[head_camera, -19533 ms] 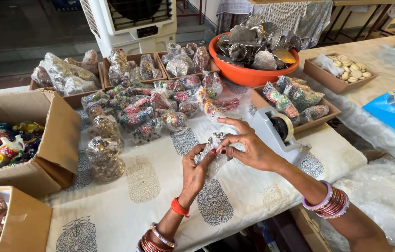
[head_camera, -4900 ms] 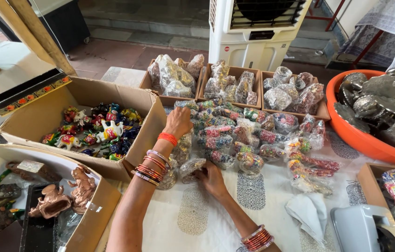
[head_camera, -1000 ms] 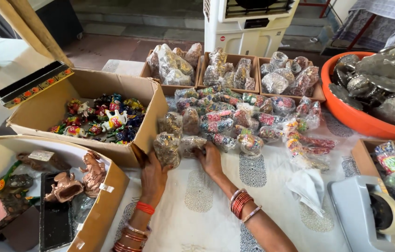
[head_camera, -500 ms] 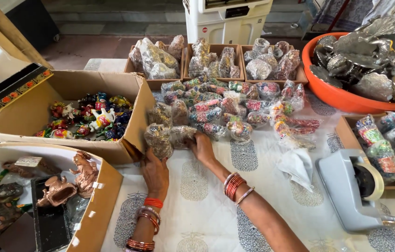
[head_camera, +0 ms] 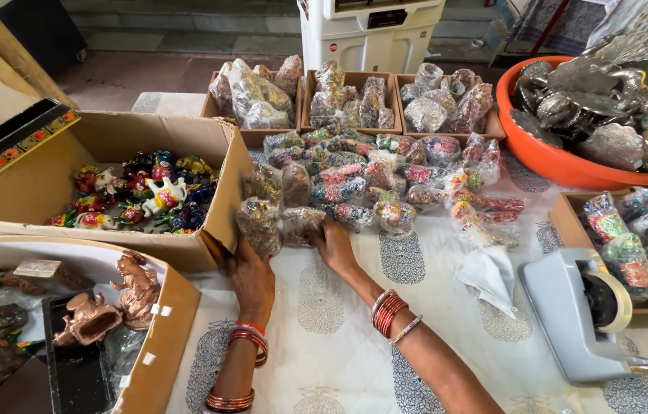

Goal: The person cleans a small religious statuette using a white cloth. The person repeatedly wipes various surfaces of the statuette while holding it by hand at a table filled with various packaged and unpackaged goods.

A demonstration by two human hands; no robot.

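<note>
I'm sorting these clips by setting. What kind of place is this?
Probably a packing table for small craft gifts, at a workshop or stall. Both hands rest on wrapped packets in rows, beside a cardboard box of painted figurines and a tape dispenser.

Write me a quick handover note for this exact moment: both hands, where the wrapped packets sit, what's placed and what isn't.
Left hand: on the table beside the cardboard box, fingers touching a clear-wrapped packet; a full grip can't be confirmed.
Right hand: fingers resting on the neighbouring wrapped packet, not lifting it.
Things: both packets stand at the front left of the group of wrapped packets on the white printed cloth. More packets fill the three trays behind.
Done: many packets stand grouped on the cloth.
Left: these two packets are still under the hands. The tape dispenser sits untouched on the right.
</note>
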